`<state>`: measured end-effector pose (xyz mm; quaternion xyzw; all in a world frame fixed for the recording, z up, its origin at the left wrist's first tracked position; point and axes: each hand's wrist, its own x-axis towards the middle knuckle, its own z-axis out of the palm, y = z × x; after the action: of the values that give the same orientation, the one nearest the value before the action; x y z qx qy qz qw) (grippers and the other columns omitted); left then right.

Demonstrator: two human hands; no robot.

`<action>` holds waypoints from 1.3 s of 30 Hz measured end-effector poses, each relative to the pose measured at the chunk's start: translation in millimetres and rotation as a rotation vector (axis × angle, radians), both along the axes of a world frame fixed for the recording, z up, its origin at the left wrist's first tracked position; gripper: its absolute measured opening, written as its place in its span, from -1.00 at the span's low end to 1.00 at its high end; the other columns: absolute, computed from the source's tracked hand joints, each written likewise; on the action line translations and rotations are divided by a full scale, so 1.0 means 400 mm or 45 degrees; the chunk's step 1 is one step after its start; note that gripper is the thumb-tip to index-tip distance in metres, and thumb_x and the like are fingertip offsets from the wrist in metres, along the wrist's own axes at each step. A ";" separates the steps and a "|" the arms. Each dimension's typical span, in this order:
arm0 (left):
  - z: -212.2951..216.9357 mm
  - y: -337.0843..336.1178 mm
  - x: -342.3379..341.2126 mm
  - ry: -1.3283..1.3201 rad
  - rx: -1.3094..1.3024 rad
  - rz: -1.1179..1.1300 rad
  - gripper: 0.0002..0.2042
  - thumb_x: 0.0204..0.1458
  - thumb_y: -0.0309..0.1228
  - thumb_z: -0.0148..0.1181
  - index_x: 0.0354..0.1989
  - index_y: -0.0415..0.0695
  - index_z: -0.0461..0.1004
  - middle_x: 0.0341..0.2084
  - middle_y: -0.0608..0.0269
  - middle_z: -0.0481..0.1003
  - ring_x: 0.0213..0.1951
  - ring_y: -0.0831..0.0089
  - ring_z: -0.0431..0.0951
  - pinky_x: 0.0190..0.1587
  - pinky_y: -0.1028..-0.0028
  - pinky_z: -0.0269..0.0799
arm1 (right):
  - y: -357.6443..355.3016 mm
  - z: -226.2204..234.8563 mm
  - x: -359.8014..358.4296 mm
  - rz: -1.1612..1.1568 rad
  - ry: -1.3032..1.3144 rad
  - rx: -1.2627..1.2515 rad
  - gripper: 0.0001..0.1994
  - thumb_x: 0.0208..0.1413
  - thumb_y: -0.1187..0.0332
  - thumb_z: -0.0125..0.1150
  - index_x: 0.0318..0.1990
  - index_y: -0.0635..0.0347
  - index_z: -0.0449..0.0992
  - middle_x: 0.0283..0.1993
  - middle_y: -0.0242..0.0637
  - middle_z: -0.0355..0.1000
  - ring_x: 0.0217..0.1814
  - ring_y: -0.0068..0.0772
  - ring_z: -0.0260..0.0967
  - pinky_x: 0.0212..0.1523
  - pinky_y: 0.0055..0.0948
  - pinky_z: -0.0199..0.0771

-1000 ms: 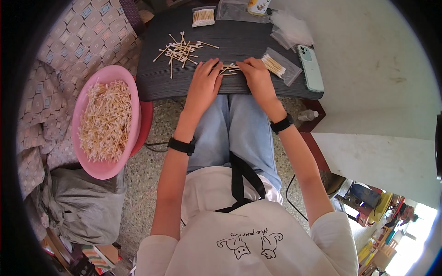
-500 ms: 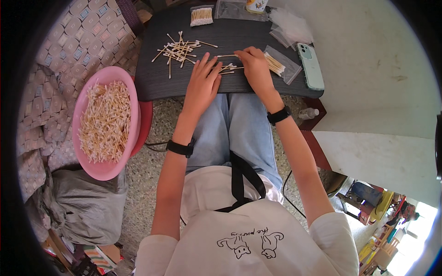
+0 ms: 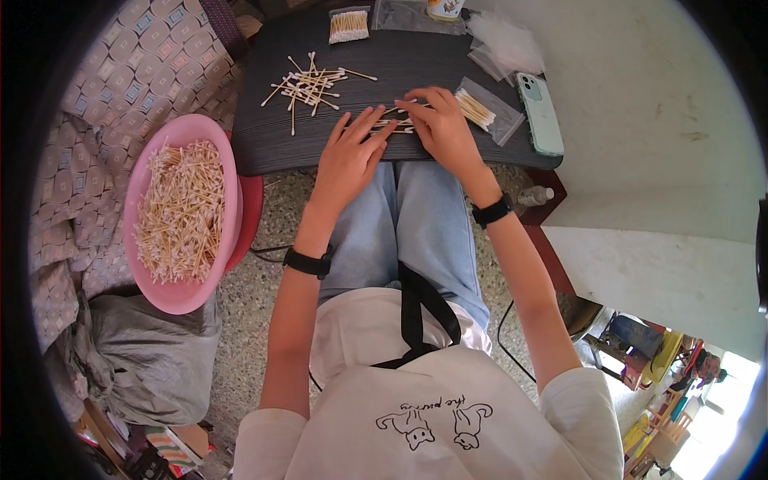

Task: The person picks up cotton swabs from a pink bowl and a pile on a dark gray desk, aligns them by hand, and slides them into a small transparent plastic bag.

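Observation:
A few cotton swabs (image 3: 396,126) lie side by side on the dark table between my two hands. My left hand (image 3: 346,158) is open, its fingers stretched out with the tips at the left ends of these swabs. From the right, my right hand (image 3: 445,136) reaches over them, thumb and forefinger pinched at a swab that is partly hidden by the fingers. Farther left is a loose, crisscrossed pile of swabs (image 3: 310,83). Just right of my right hand, a clear plastic bag (image 3: 506,125) has a bundle of swabs (image 3: 474,110) in it.
A pink basin (image 3: 234,200) heaped with swabs stands left of the table (image 3: 264,148). At the table's far side are a filled swab packet (image 3: 349,26), a flat clear bag (image 3: 400,18) and a stack of clear bags (image 3: 504,44). A pale green phone (image 3: 541,116) lies at the right edge.
My right hand has brought a swab nearer and down toward the swabs between my hands. My left hand has shifted slightly nearer to me, its fingers still extended.

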<state>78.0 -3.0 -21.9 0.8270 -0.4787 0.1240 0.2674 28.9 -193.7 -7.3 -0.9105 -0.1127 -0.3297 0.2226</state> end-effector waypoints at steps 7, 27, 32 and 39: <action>0.001 -0.006 -0.001 0.024 0.001 0.032 -0.65 0.18 -0.39 -0.01 0.15 0.02 0.41 0.19 0.24 0.33 0.25 0.29 0.28 0.31 0.18 0.08 | -0.002 0.002 -0.018 0.025 0.162 0.060 -0.83 -0.04 0.50 0.24 -0.24 0.21 0.55 -0.23 -0.24 0.41 -0.13 -0.16 0.32 -0.09 -0.26 0.36; -0.005 -0.003 0.005 0.069 -0.149 0.028 -0.64 0.12 -0.43 0.07 0.10 -0.20 0.38 0.17 0.11 0.33 0.21 0.15 0.30 0.30 0.19 0.14 | 0.007 -0.019 0.010 -0.120 0.097 0.027 -0.94 -0.02 0.52 0.16 -0.35 0.22 0.49 -0.34 -0.22 0.41 -0.22 -0.16 0.34 -0.17 -0.28 0.40; -0.018 0.009 0.009 0.017 -0.172 -0.053 -0.67 0.11 -0.44 0.08 0.06 -0.22 0.43 0.16 0.13 0.35 0.21 0.18 0.31 0.29 0.18 0.15 | 0.012 -0.014 0.002 -0.107 0.123 0.060 -0.89 0.01 0.53 0.16 -0.28 0.27 0.52 -0.29 -0.20 0.41 -0.19 -0.11 0.35 -0.15 -0.24 0.38; -0.011 0.032 -0.030 -0.089 0.017 -0.023 -0.61 0.12 -0.40 0.08 0.13 -0.25 0.37 0.19 0.11 0.31 0.26 0.20 0.26 0.30 0.15 0.12 | 0.041 -0.005 -0.042 -0.029 0.004 0.081 -0.83 -0.08 0.53 0.24 -0.27 0.21 0.57 -0.24 -0.27 0.41 -0.14 -0.19 0.37 -0.10 -0.28 0.42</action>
<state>66.1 9.8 -26.2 0.8197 -0.4959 0.1472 0.2461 12.0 -177.2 -9.2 -0.9047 -0.0915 -0.3343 0.2480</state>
